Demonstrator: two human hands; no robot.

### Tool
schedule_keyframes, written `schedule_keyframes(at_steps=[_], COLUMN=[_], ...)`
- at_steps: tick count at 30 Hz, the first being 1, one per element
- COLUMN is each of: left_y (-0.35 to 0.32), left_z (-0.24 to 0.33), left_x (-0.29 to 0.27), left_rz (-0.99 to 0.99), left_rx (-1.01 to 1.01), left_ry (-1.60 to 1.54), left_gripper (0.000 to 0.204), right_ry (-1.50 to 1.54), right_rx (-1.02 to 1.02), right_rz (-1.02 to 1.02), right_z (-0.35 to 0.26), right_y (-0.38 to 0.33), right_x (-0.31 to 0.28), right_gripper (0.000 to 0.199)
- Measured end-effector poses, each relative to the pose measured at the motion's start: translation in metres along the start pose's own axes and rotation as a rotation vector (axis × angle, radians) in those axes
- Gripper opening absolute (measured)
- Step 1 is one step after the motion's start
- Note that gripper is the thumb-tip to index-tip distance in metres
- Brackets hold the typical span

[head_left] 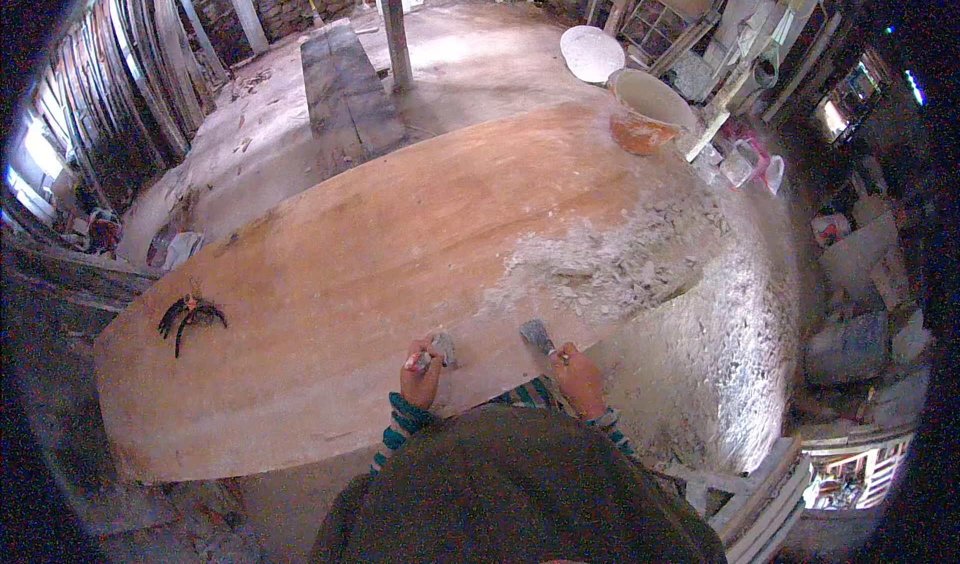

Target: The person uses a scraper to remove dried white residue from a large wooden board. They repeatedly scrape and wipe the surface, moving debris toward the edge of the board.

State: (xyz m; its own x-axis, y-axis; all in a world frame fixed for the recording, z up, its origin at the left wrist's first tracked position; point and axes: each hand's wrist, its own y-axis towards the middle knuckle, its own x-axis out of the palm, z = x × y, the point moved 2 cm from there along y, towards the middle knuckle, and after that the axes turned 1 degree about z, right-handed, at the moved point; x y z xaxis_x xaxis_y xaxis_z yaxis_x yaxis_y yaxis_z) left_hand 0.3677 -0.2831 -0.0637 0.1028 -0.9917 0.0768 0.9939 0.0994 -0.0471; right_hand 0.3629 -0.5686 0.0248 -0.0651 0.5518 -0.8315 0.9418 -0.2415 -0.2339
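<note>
My left hand (421, 384) is closed around a small scraper (444, 350), whose grey, flat head shows beside the fingers. In my right hand (579, 380) is another scraper (537, 336), its grey, flat head pointing forward and left over the board. Both hands are low over the near edge of a large orange-brown wooden board (330, 264), apart from each other. Crumbly pale flakes (620, 264) lie heaped on the board's right side, ahead of my right hand. Whether either head touches the wood, I cannot tell.
An orange-brown tub (645, 136) stands at the board's far right, near a round white disc (592, 55). A black claw-shaped object (192, 316) lies at the left. A rough white mass (745, 344) borders the right side. Beyond are a dark plank (345, 89) and a post (392, 29).
</note>
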Motion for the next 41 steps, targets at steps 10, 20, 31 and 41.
schedule_keyframes(at_steps=[10, 20, 31, 41], left_y=[-0.004, -0.003, -0.009, -0.009], left_z=[0.000, 0.003, 0.016, 0.023], left_x=[-0.002, -0.001, 0.012, 0.008], left_rz=[0.035, 0.020, 0.070, 0.055], left_rx=[-0.098, -0.089, -0.146, -0.083], left_ry=[0.001, 0.023, -0.188, 0.016], left_gripper=[0.012, 0.012, 0.013, 0.013], right_ry=[-0.097, -0.062, -0.028, -0.011], right_rx=[-0.118, -0.110, -0.155, -0.193], right_rz=[-0.029, 0.004, 0.023, -0.052], right_z=[-0.033, -0.010, -0.010, -0.020], right_y=[0.039, 0.041, 0.059, 0.047], right_x=[-0.013, -0.012, 0.008, 0.006], right_gripper=[0.025, 0.024, 0.025, 0.026])
